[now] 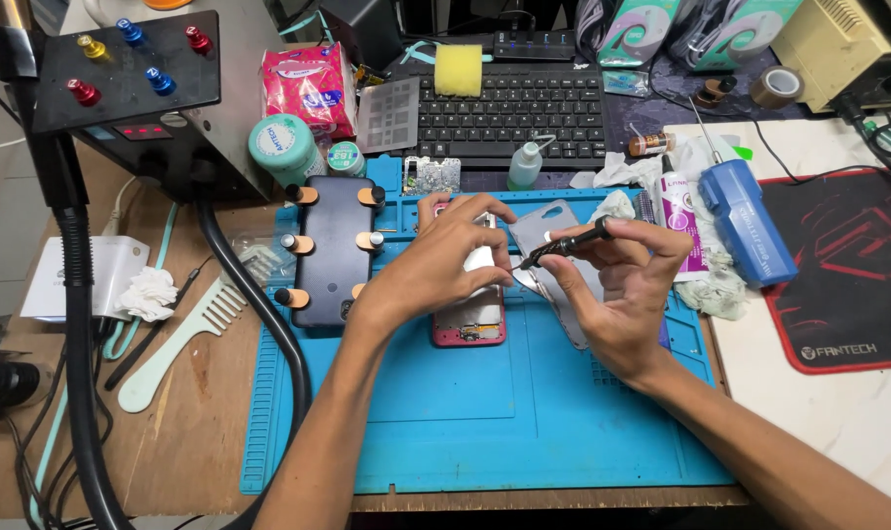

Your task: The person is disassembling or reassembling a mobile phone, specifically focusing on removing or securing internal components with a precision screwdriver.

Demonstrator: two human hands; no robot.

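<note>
Fingers of the left hand [445, 260] press flat on the glossy red-framed phone [470, 319]; the right hand [617, 280] pinches a slim black screwdriver [566, 242] over the ribbed blue mat [485, 412].

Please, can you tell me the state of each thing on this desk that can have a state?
Red phone: opened, insides showing, lying on the blue mat.
Grey back cover: taken off, lying beside the phone.
Dark phone: held by clamps, face down.
Left hand: resting on the red phone.
Right hand: gripping a thin black tool.
Small squeeze bottle: upright, capped.
Tape roll: lying flat.
</note>
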